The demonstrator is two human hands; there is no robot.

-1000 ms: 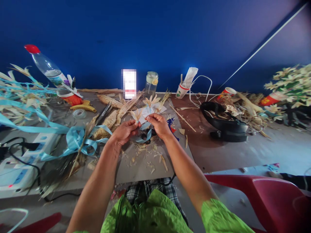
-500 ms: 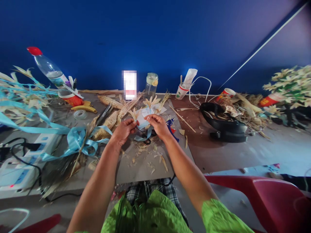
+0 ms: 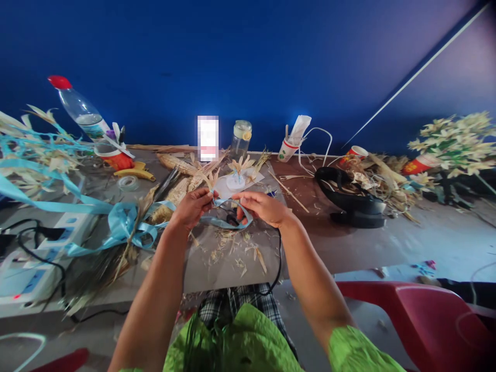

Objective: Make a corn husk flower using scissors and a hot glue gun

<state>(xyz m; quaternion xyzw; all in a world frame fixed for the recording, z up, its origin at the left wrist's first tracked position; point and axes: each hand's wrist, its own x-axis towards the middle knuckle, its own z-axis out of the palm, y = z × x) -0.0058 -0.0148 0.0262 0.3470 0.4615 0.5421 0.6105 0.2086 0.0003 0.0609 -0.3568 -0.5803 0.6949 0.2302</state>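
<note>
Husk flower (image 3: 211, 181), pale, pointed, is being pinched upright by left hand (image 3: 192, 207); grip of right hand (image 3: 266, 207) is being obscured.

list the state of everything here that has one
Left hand, pinching the husk flower
Right hand, at the blue ribbon, grip unclear
husk flower, held, petals up
blue ribbon, looped between the hands
Red-capped bottle, capped, part full
Jar, lid on
Power strip, red light lit
White paper cup, holding things

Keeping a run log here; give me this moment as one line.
left hand: pinching husk flower; right hand: touching blue ribbon; husk scraps: on table
</note>
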